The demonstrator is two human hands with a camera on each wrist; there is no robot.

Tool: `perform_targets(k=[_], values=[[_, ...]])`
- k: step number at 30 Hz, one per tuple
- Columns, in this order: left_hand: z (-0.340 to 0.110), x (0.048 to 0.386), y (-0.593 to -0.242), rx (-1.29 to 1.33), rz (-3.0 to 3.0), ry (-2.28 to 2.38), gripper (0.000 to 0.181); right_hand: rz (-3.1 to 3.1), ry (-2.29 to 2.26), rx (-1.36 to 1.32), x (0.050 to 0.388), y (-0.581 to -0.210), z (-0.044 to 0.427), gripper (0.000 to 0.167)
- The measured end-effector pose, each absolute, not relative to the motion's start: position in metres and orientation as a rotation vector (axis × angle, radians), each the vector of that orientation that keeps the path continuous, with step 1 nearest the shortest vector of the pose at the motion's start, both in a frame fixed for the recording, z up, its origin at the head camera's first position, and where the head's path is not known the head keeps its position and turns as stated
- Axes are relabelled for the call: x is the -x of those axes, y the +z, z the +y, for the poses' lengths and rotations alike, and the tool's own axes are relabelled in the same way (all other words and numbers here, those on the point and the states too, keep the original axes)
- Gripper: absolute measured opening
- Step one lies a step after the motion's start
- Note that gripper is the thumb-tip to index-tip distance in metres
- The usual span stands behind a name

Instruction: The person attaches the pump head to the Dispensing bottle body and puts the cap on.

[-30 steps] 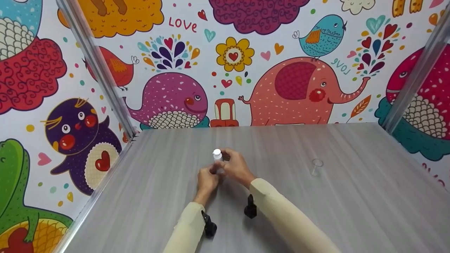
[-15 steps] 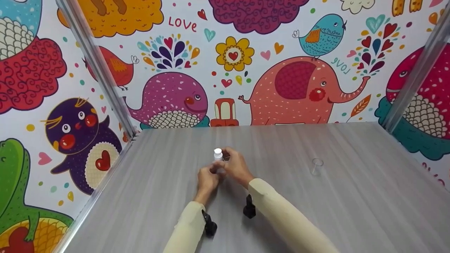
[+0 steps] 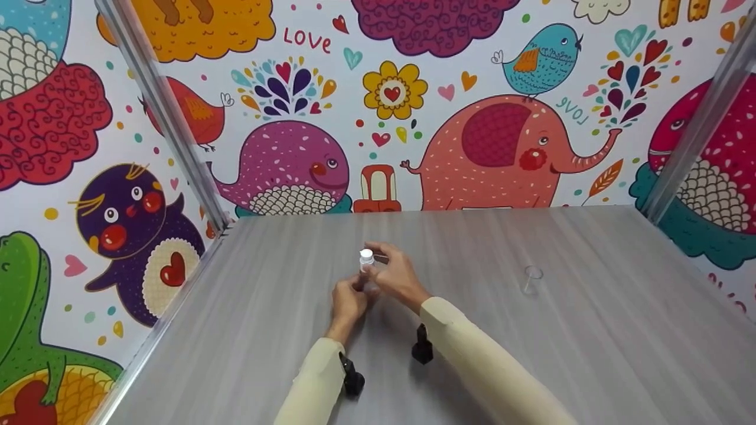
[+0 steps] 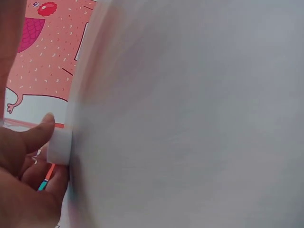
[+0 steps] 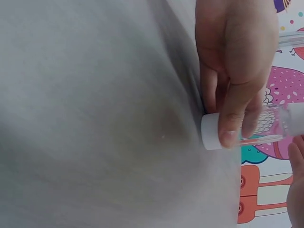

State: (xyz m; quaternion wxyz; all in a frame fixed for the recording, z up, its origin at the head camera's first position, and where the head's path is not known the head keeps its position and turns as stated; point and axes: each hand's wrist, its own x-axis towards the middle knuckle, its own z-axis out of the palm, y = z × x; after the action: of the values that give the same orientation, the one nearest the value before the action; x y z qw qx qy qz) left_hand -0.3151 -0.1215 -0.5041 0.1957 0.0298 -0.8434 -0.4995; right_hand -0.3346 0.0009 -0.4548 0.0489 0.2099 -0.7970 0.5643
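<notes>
The left hand grips a clear bottle at its white lower end, contact with the grey table undetermined, while the right hand, partly cut off, lies just beside the white upper end, before a printed wall.

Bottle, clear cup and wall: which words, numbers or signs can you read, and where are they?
"LOVe": red letters, high on the back wall.
"LOVe", printed backwards: teal letters, by the elephant on that wall.
Red squiggles at the right edge: maybe letters, too cut off to read.
Bottle and clear cup: no writing shows.
</notes>
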Motion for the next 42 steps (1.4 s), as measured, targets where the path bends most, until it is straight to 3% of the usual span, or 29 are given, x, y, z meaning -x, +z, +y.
perform_targets(k=[16, 24, 31, 42], values=[[-0.121, 0.315, -0.501, -0.124, -2.37, -1.439, 0.015, -2.469, 1.667, -0.641, 0.337, -0.45, 0.001, 0.035], [-0.12, 0.314, -0.503, -0.17, -2.413, -1.419, 0.014, -2.462, 1.682, -0.58, 0.339, -0.456, 0.0, 0.038], [-0.12, 0.314, -0.501, -0.168, -2.386, -1.452, 0.018, -2.466, 1.698, -0.562, 0.337, -0.455, 0.004, 0.055], [-0.121, 0.315, -0.503, -0.146, -2.385, -1.436, 0.016, -2.484, 1.724, -0.724, 0.338, -0.445, 0.005, 0.044]])
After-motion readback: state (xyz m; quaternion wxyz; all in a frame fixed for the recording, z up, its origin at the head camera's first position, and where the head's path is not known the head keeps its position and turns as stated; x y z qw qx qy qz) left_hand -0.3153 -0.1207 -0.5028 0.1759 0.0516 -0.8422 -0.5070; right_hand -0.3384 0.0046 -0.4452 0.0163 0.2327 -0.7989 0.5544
